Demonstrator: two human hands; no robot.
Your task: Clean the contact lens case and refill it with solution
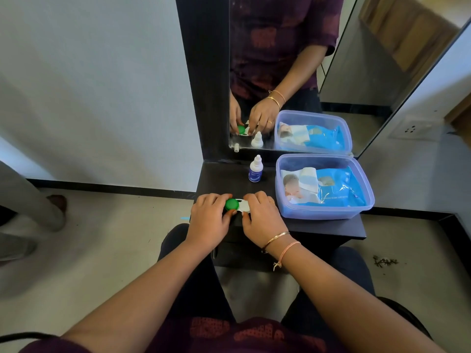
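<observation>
A white contact lens case (242,206) lies near the front edge of a dark shelf (328,229). Its left well carries a green cap (231,204). My left hand (210,217) has its fingers closed around that green cap. My right hand (261,215) grips the right end of the case and hides that well and its cap. Behind the case, a small white solution bottle (255,169) with a blue label stands upright, capped, close to the mirror.
A translucent purple plastic tub (367,200) with a blue pack of baby wipes (328,187) fills the right half of the shelf. A mirror (369,59) rises behind it. Another person's leg (33,194) stands at the far left on the floor.
</observation>
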